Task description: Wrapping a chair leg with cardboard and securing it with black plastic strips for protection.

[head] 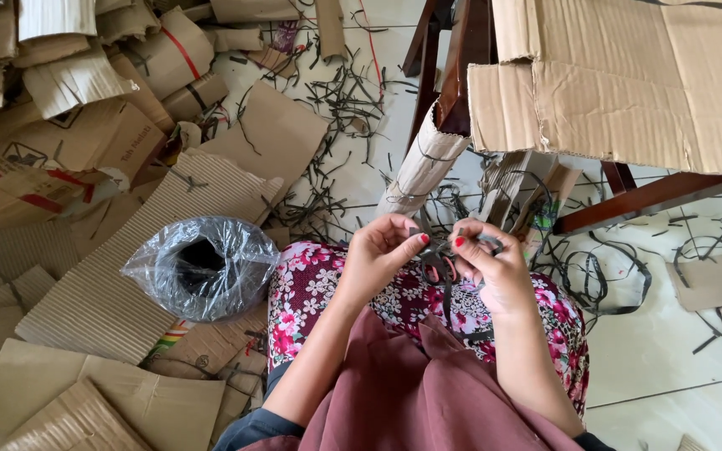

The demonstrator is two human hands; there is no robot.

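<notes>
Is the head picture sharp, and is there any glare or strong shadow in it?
Head view: soft, even daylight, no hard shadows; the hands, left and right, look slightly soft around the dark strap; the clear plastic bag shows pale glare; edges bend a little, wide-lens style.

Cardboard sheets (85, 108) fill the frame's left side on the floor (670, 351). A bag-lined bin (202, 267) sits left of centre. A chair (461, 50) bearing a flattened box (628, 75) stands upper right, with strap scraps (336, 92) between.
</notes>
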